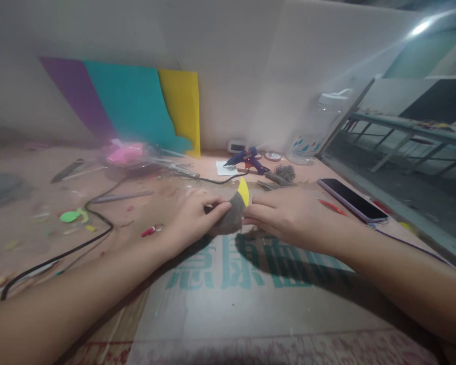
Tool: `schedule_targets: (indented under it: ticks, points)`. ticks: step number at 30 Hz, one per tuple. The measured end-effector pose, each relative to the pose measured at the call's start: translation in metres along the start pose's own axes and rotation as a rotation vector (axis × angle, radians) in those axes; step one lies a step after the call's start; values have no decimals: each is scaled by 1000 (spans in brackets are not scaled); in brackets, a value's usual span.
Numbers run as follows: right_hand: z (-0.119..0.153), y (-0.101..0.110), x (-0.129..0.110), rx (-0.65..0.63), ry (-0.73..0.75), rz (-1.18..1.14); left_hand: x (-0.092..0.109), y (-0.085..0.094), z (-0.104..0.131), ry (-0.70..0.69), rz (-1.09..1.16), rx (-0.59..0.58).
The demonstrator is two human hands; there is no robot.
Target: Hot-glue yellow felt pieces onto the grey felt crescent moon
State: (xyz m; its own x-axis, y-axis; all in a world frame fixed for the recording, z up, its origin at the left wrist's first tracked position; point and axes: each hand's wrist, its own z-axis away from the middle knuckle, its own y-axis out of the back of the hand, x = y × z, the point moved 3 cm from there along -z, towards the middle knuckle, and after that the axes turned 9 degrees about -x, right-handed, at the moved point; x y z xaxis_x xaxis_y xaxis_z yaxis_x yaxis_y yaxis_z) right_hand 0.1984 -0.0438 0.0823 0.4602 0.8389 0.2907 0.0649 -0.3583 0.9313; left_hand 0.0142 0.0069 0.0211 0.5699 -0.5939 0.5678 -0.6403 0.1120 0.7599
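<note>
A flat dark grey piece (232,215), maybe felt or foam sheet, is pinched between the thumb and fingers of my left hand (197,215). A curved bright yellow piece (243,191) stands up from its top right edge. My right hand (285,215) is at the right edge of these pieces, its fingers closed together by the yellow piece's lower end. Whatever those fingertips hold is hidden. Both hands are just above a clear plastic sheet (213,314) printed with green characters.
Behind my hands lies a blue glue gun (249,159) by a white card (226,168) and grey fluff (285,173). A phone (351,200) and red pen-like object (331,207) are right. A black cable (61,255) crosses the left. Coloured sheets (129,104) lean on the wall.
</note>
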Motion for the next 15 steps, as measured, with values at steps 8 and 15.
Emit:
schedule_targets:
  ticks: [8, 15]
  points:
    - [1, 2, -12, 8, -68, 72, -6, 5, -1, 70, 190, 104]
    - [1, -4, 25, 124, -570, -463, 3, 9, 4, -20, -11, 204]
